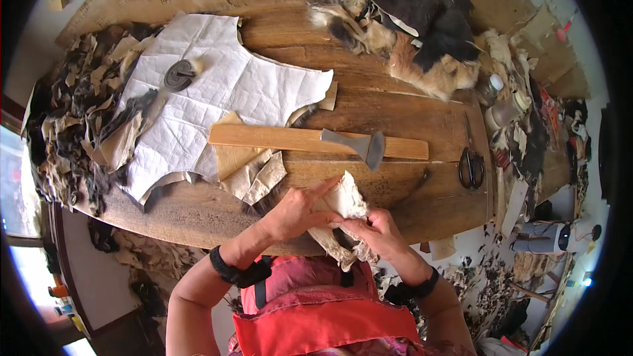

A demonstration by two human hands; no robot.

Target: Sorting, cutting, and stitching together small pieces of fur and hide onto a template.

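At the table's near edge I hold a piece of pale hide (348, 196) between my two hands, its lower part hanging over the edge in uneven strips. My left hand (293, 212) grips its left side, index finger stretched along it and thumb below. From the right, my right hand (382, 234) pinches its lower edge. Just beyond lies a wooden board (277, 137), with a flared metal blade (374, 150) resting across it. Under the board's left end are tan and cream hide pieces (266, 178). Black-handled scissors (471, 169) lie to the right.
A large white vest-shaped sheet (217, 82) covers the table's left half, with a dark round disc (179, 76) on it. Dark fur scraps (72, 118) heap at far left. Fur pelts (425, 33) pile at back right. Clutter and a white-capped jar (496, 83) line the right edge.
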